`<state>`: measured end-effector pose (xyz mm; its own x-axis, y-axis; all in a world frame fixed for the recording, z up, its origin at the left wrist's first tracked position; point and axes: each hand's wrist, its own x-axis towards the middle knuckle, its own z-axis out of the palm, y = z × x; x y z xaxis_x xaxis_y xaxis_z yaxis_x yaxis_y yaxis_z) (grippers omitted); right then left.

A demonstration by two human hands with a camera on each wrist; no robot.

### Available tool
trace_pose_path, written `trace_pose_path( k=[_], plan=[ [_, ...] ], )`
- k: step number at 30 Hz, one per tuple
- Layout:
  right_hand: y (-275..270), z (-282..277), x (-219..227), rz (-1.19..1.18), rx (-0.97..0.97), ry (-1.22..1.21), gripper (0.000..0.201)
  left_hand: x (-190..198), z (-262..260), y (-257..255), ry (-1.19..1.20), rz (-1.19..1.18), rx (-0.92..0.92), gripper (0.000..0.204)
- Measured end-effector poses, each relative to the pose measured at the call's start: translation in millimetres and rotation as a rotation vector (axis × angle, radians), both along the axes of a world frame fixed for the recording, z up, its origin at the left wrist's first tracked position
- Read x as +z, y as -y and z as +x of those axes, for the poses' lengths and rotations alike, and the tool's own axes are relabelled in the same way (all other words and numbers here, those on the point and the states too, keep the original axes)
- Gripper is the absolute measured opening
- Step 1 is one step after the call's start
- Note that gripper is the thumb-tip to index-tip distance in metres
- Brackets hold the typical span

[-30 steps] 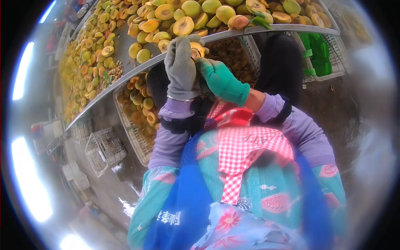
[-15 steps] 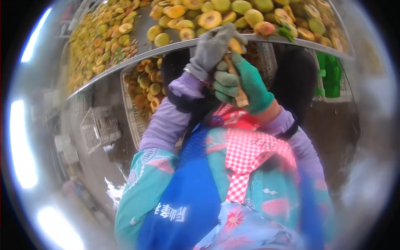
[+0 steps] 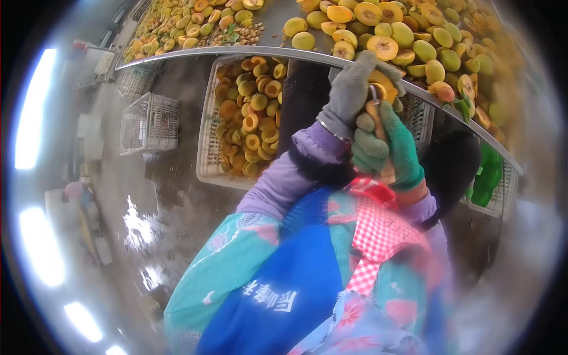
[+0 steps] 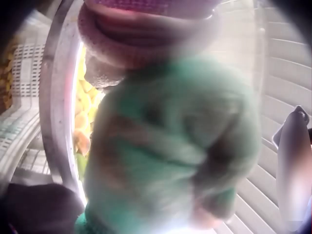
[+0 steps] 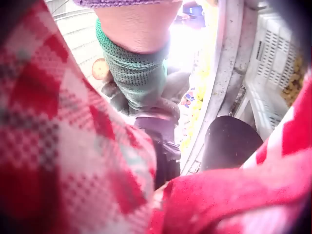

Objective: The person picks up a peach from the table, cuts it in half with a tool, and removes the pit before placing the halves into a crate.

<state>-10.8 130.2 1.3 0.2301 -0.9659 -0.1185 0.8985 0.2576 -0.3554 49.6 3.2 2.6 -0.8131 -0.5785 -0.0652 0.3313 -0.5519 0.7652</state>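
Note:
In the head view my left hand, in a grey glove, holds a yellow-orange fruit half at the metal table's edge. Below it my green-gloved right hand has its fingers curled round a tool with a wooden handle. The tool's ring-shaped metal end is against the fruit; its depth in the flesh cannot be told. A blurred green glove fills much of the left wrist view. The right wrist view shows a green glove cuff with grey glove fingers beyond.
Halved fruit lies piled on the metal table, behind its raised rim. Underneath stands a white crate of fruit halves, left of a dark-clad knee. Another white crate is on the wet floor; green items are at right.
The head view has turned, so table, crates and hands sit differently in it. The tool's handle, hidden a second ago, now shows in the right hand, and its ring is visible at the fruit.

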Motion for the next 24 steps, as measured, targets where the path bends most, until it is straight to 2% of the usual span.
trace_pose_path(
  k=[2,3,4,5,6,7,8,9,10,11,12,13,15,16,18,21,24],
  plan=[
    [-0.2,11.1,17.4,-0.015,-0.014,-0.326,0.044,6.9,14.8,7.5,0.039,0.019,0.074,0.046],
    [2.0,12.9,18.0,-0.045,0.044,-0.110,0.044,2.4,24.8,11.5,0.087,0.003,0.148,0.047],
    [5.9,12.6,17.3,-0.078,0.102,0.108,0.044,0.8,35.1,18.6,0.161,-0.125,0.144,0.047],
    [7.8,10.8,16.6,-0.113,0.165,0.324,0.044,4.2,50.4,17.5,0.334,-0.613,0.313,0.036],
    [4.0,-1.8,12.3,-0.158,0.119,0.368,0.042,12.1,70.3,31.1,0.452,-0.436,0.346,0.030],
    [-3.9,-16.3,-0.6,-0.123,0.012,0.168,0.041,19.9,90.1,44.9,0.551,-0.245,0.388,0.023],
    [-7.2,-30.5,-38.3,0.142,-0.038,0.121,0.041,-14.2,114.0,79.0,0.692,-0.360,0.419,0.036],
    [-7.2,-38.0,-76.6,0.411,-0.091,0.078,0.041,5.1,123.5,93.1,1.315,-0.838,0.260,0.043],
    [-10.2,-33.3,-95.0,0.477,-0.065,0.046,0.042,-24.2,134.1,118.3,1.437,-1.316,0.325,0.044],
    [-10.4,-31.7,-108.1,0.538,-0.040,0.009,0.043,-4.7,117.1,124.8,1.318,-1.557,0.389,0.043],
    [-9.4,-35.7,-112.5,0.598,-0.013,-0.036,0.045,10.1,89.9,135.0,1.250,-1.468,0.434,0.043],
    [-9.2,-32.1,-104.6,0.597,-0.083,-0.166,0.045,13.9,63.9,142.3,1.194,-1.369,0.465,0.043],
    [4.9,-19.3,-66.6,0.573,-0.226,-0.432,0.046,7.1,12.3,166.7,1.481,-1.508,0.194,0.045],
    [7.2,-18.6,-46.5,0.541,-0.286,-0.608,0.044,7.3,-0.6,179.2,1.504,-1.562,0.044,0.044],
    [9.0,-17.3,-28.1,0.485,-0.417,-0.777,0.041,10.0,-15.8,200.5,1.543,-1.664,-0.264,0.045],
    [19.1,-17.5,-10.7,0.326,-0.594,-0.999,0.040,12.7,13.7,199.9,0.689,-0.514,-0.055,0.036],
    [44.6,-11.0,-14.2,0.141,-0.686,-1.317,0.039,34.4,25.5,128.6,0.198,-0.395,-0.141,0.029]
  ],
)
